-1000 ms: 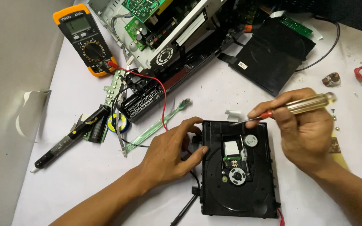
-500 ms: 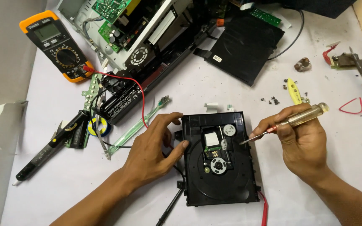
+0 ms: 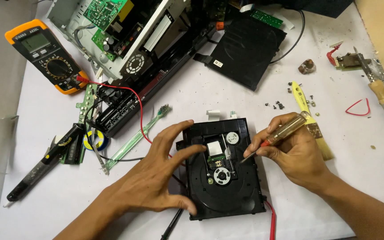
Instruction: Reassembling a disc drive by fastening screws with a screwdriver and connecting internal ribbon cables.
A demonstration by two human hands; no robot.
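Nearest to us on the white tabletop [image 3: 227, 93] sits the black disc drive mechanism [image 3: 224, 171], flat and face up, its round spindle hub showing in the middle. Our left hand [image 3: 156, 178] spreads wide over the drive's left edge, thumb at the near corner, fingers arched across the far left side, an open grip that steadies rather than closes. Our right hand [image 3: 296, 153] wraps around an amber-handled screwdriver [image 3: 274, 138], its tip angled down onto the drive's right side, beside the small green board. Just right of that hand lies a yellow-handled brush [image 3: 307, 113], with tiny screws [image 3: 278, 106] scattered near its far end. Off to the left we see a black pen-like tool [image 3: 38, 166] and a green toothbrush [image 3: 134, 140]. Further back, an orange multimeter [image 3: 45, 55] sits at far left, its red lead trailing toward us, next to the opened player chassis [image 3: 130, 40] with green circuit boards exposed, and a black cover plate [image 3: 247, 51] beyond.
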